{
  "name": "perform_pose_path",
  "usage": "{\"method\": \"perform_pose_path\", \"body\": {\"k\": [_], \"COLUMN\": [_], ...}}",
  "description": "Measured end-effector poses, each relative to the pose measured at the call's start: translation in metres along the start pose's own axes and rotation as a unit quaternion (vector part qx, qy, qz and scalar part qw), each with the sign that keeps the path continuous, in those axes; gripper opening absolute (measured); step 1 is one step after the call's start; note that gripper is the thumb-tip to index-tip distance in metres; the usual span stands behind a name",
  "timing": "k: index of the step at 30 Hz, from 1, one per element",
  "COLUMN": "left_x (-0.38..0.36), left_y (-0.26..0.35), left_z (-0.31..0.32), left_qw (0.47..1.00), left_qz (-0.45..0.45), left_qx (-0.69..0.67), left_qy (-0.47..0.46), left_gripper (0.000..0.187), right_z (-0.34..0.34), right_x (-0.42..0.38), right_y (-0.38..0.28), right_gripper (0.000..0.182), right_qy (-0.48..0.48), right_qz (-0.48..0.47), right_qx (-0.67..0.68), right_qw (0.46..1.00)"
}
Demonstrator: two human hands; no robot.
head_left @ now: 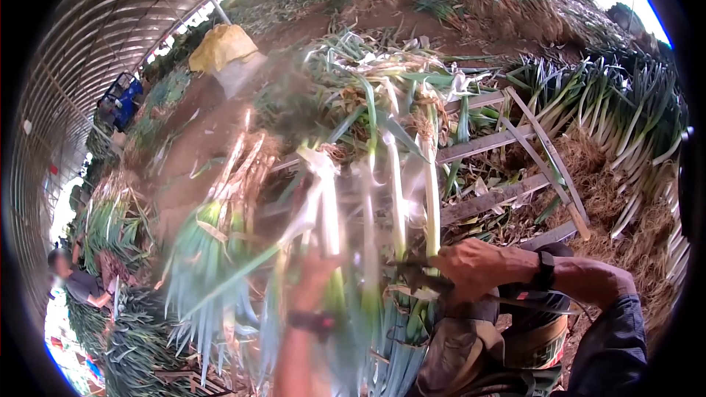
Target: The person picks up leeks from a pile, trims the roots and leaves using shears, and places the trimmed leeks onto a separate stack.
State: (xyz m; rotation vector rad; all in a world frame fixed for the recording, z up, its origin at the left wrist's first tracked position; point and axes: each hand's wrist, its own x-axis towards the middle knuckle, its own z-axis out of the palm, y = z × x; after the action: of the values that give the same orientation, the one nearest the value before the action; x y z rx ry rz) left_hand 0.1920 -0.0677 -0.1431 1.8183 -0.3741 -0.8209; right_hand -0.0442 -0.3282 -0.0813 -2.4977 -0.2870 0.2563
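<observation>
Several long leeks with white stems (432,198) lie side by side in front of me, roots away from me and green leaves toward me. My left hand (316,273), smeared by motion, is over the leeks at centre, beside a thick white stem (329,209); its fingers are not clear. To the right, my right hand (471,263) is closed at the lower end of the rightmost stems, round something dark I cannot make out. Loose peeled leaves and roots (346,66) are heaped beyond the stems.
A metal frame (485,145) with bars and a wooden-ended leg stands at right. Leek piles (596,103) lie beyond it; a bundle (213,250) lies left. Farther off are a yellow-topped sack (223,48) and a blue machine (121,99). Another person (84,287) is at lower left.
</observation>
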Motion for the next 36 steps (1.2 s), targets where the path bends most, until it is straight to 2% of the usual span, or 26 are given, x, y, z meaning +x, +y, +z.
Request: {"method": "perform_pose_path", "body": {"k": [1,2,5,8,9,12,13,17,20,22,24,25,26,27,28,30,31,32,35,36], "left_x": [0.012,0.018,0.031,0.036,0.038,0.039,0.037,0.033,0.029,0.026,0.028,0.028,0.027,0.022,0.018,0.017,0.024,0.028,0.061,0.073], "left_y": [-0.012,-0.027,-0.071,-0.091,-0.094,-0.098,-0.100,-0.097,-0.088,-0.078,-0.065,-0.056,-0.045,-0.022,-0.002,0.030,0.040,0.037,-0.002,-0.016], "left_z": [0.004,0.013,0.043,0.063,0.067,0.076,0.080,0.087,0.082,0.075,0.070,0.065,0.063,0.065,0.068,0.072,0.074,0.075,0.097,0.106], "left_qw": [0.991,0.980,0.949,0.922,0.915,0.906,0.904,0.909,0.925,0.946,0.968,0.976,0.983,0.998,0.997,0.993,0.984,0.987,0.993,0.994], "left_qz": [-0.057,-0.066,0.028,0.082,0.093,0.114,0.116,0.123,0.118,0.098,0.058,0.037,0.016,0.025,0.028,0.033,0.004,0.012,0.028,0.034], "left_qx": [0.120,0.185,0.299,0.354,0.365,0.381,0.384,0.375,0.343,0.293,0.227,0.196,0.164,0.037,0.062,0.110,0.176,0.161,0.115,0.100], "left_qy": [0.027,0.038,0.094,0.136,0.142,0.147,0.146,0.133,0.115,0.102,0.090,0.084,0.080,0.036,0.029,0.015,0.000,0.000,-0.007,-0.013], "left_gripper": [0.057,0.057,0.056,0.056,0.056,0.055,0.055,0.054,0.053,0.053,0.048,0.046,0.044,0.044,0.043,0.041,0.040,0.040,0.039,0.039], "right_z": [0.005,0.008,0.006,0.001,0.000,-0.005,0.003,0.005,0.017,0.031,0.022,0.024,0.024,0.023,0.024,0.044,0.055,0.062,0.071,0.066], "right_x": [0.002,0.003,-0.002,-0.012,-0.013,-0.026,-0.034,-0.034,-0.036,-0.031,-0.004,0.000,0.008,0.018,0.026,0.040,0.046,0.050,0.051,0.047], "right_y": [0.007,0.012,0.021,0.032,0.039,0.050,0.062,0.076,0.092,0.111,0.095,0.098,0.099,0.098,0.100,0.119,0.126,0.130,0.137,0.135], "right_gripper": [0.064,0.064,0.065,0.057,0.063,0.063,0.065,0.070,0.068,0.054,0.049,0.049,0.045,0.041,0.038,0.037,0.039,0.041,0.030,0.031], "right_qy": [0.033,0.043,0.051,0.162,0.151,0.181,0.208,0.062,0.001,0.077,0.075,0.145,0.142,0.138,0.132,0.169,0.185,0.200,0.204,0.196], "right_qz": [0.007,0.028,0.075,0.102,0.130,0.208,0.196,0.289,0.217,0.127,0.214,0.187,0.219,0.248,0.276,0.263,0.264,0.264,0.193,0.196], "right_qx": [-0.056,-0.071,-0.099,-0.174,-0.168,-0.165,-0.214,-0.218,-0.255,-0.319,-0.170,-0.103,-0.034,0.035,0.104,0.217,0.278,0.339,0.299,0.351], "right_qw": [0.998,0.996,0.991,0.966,0.965,0.947,0.934,0.930,0.942,0.936,0.959,0.966,0.965,0.958,0.946,0.925,0.905,0.881,0.912,0.895]}}
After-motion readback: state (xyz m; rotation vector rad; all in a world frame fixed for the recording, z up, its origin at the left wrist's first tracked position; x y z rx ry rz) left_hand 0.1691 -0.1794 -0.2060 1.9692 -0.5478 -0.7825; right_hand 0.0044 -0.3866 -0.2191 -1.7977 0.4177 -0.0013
